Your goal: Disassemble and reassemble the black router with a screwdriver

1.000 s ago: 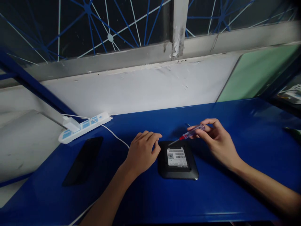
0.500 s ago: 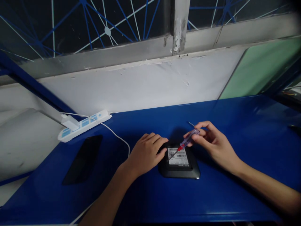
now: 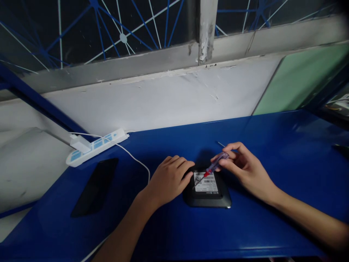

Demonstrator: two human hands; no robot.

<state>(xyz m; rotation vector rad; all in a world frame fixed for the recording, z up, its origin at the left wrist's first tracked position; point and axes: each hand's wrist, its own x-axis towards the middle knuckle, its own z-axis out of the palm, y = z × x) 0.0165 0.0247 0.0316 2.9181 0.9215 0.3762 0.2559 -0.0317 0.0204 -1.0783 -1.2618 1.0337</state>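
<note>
A black, flat electronic device with rounded corners lies on the table, its white printed label facing up. My left hand grips its left side, thumb and fingers around the upper left corner. In my right hand is a screwdriver with a clear purple handle and red collar, pinched between thumb and fingers. The shaft slants down to the left, its tip over the label's lower left edge; whether it touches I cannot tell. Behind my right fingertips a thin metal rod pokes out, its other end hidden.
On the left a dark, flat slab lies on the blue table. Behind it sits a white power strip with a plugged-in adapter. A white cable runs across toward my left forearm. The wall bounds the back.
The screwdriver's handle and my right hand have shifted very slightly left. My left hand keeps its place on the device. The whole view has moved a little.
</note>
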